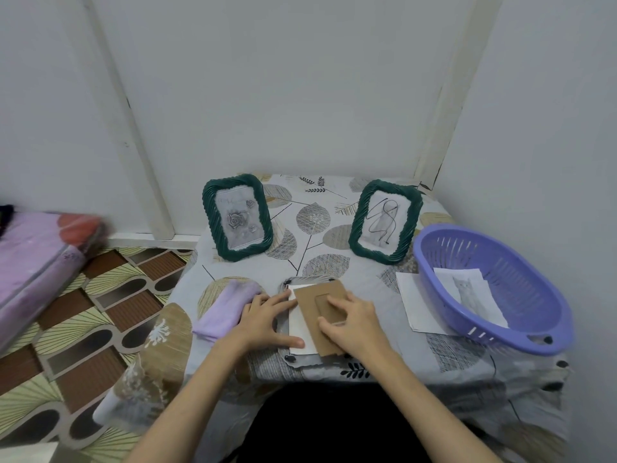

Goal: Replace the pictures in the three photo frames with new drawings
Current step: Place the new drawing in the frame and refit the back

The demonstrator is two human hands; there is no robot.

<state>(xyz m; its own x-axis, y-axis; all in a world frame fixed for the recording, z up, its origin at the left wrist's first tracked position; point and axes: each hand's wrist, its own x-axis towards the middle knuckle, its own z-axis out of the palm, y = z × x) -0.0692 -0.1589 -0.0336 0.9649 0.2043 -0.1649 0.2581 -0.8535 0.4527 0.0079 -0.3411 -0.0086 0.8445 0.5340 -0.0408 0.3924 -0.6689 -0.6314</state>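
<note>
While both hands are working at lower centre of the frame, the tabletop (334, 235) under its leaf-print cloth is filling the middle of the view, pushed into a corner of pale walls. Patterned floor (100, 295) is showing at lower left, with a pink wrapped bundle (36, 262) lying at the left edge.

Purple basket (494, 289) is sitting on the right side of the tabletop, holding a sheet with a grey cat drawing (467, 292). Another white sheet (414, 302) is lying partly under the basket's left rim.

Two green twisted-rim photo frames are standing upright toward the back. Left frame (237, 217) is showing a rose drawing. Right frame (384, 222) is showing a looping line drawing.

Third frame (310, 281) is lying face down at centre front, mostly covered; only edges and dark corner tabs are showing. White paper (302, 329) is lying on its back. Brown cardboard backing (319, 295) is sitting on top of the paper, skewed, not yet seated.

Lilac folded cloth (227, 305) is lying just left of the face-down frame.

Left hand (267, 322) is resting flat, fingers straight, fingertips pressing on the paper's left edge and the frame. Right hand (354, 324) is lying on the cardboard backing, fingers lightly bent and pressing it down, thumb at its lower part.
</note>
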